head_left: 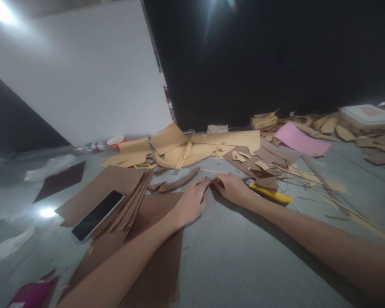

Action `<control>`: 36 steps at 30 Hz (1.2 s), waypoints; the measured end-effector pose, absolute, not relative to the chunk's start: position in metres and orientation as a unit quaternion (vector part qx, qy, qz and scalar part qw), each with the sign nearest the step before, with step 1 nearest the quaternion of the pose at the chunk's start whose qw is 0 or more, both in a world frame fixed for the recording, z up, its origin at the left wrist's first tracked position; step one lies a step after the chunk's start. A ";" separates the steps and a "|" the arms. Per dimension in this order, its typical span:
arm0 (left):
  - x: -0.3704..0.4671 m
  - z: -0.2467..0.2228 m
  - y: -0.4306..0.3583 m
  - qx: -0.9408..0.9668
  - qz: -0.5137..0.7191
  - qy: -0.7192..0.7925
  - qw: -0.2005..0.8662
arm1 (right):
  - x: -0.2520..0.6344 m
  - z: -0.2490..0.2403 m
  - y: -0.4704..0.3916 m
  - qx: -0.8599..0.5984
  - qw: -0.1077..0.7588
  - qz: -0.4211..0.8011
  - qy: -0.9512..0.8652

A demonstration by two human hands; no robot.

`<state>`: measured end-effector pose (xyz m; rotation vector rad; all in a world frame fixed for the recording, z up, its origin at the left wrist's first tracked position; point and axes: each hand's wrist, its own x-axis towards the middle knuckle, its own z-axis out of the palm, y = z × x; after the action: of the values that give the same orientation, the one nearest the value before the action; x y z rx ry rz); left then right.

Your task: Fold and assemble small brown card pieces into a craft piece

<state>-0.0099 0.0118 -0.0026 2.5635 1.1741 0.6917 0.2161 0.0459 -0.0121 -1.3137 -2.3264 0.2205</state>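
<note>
My left hand (194,199) and my right hand (231,187) meet at the middle of the table, fingertips close together. Both are closed in a pinch around a small dark brown piece that the fingers mostly cover; I cannot make out its shape. Just left of the fingertips lies a curved brown strip (178,183) with a ridged surface. A yellow utility knife (271,193) rests to the right of my right hand, partly under brown scraps. Brown sheets (160,214) lie below and beside my left forearm.
A phone (98,216) lies on stacked brown sheets (115,177) at left. Tan sheets (227,139), scissors (144,164) and a paper cup (116,142) stand further back. At right are a pink sheet (301,139), thin strips (340,205) and a white box (370,115).
</note>
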 end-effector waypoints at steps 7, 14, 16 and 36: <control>-0.011 -0.003 0.012 0.899 0.199 0.381 0.086 | 0.216 -0.018 0.050 -0.498 0.227 0.065 -0.835; -0.008 0.001 0.010 0.911 0.166 0.374 0.056 | 0.214 -0.018 0.054 -0.524 0.210 0.052 -0.824; -0.008 0.001 0.010 0.910 0.166 0.377 0.056 | 0.214 -0.017 0.053 -0.524 0.214 0.060 -0.822; -0.011 -0.008 0.012 0.838 0.261 0.472 0.082 | 0.221 -0.020 0.054 -0.368 0.292 0.117 -0.875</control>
<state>-0.0108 0.0124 -0.0077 2.5035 1.4107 0.7799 0.2214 0.0537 -0.0200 -0.9800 -2.3334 0.3119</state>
